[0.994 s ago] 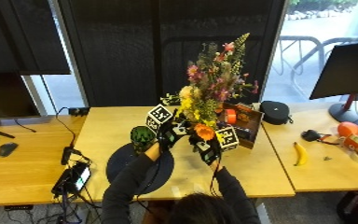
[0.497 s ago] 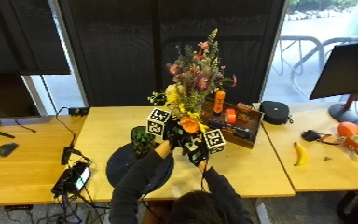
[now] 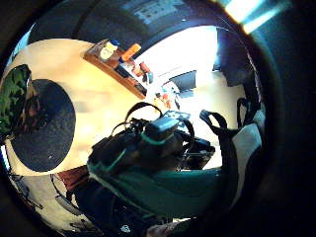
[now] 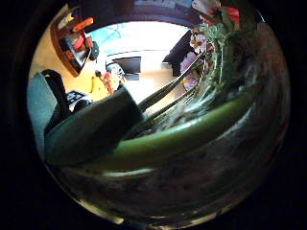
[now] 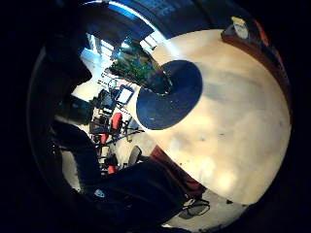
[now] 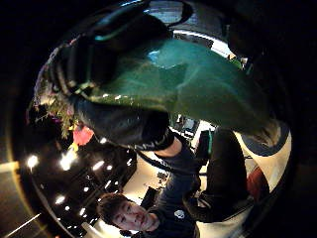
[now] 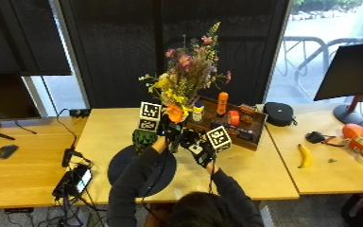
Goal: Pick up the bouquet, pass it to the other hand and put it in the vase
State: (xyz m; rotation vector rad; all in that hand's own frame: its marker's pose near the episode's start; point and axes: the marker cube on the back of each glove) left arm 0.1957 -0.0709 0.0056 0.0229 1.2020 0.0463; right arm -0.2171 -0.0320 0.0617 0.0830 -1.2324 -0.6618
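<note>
I see the long light wooden table (image 7: pixel 257 175) first, then the round dark mat (image 7: pixel 126 166) near its front edge, and on the mat's far rim the green patterned vase (image 7: pixel 143 139). Above it the tall mixed bouquet of pink, yellow and orange flowers (image 7: pixel 185 78) stands nearly upright in the air, just right of the vase's mouth, its stems down between my two gloves. Behind it sits a wooden tray of bottles (image 7: pixel 247 124), and a yellow banana (image 7: pixel 305 156) lies well to the right.

My left hand (image 7: pixel 169 132) has its fingers curled round the green stems; its thumb-side palm view is filled with them. My right hand (image 7: pixel 197 147) is just beside it, lower on the stems; I can't tell whether it grips them or has let go.

I judge the handover is in progress or just completing. Next I need the right hand clear, then the stem ends carried left and lowered into the vase.

Against the picture half a second ago, the bouquet is further left and closer to the vase; a full second ago it leaned well right.
</note>
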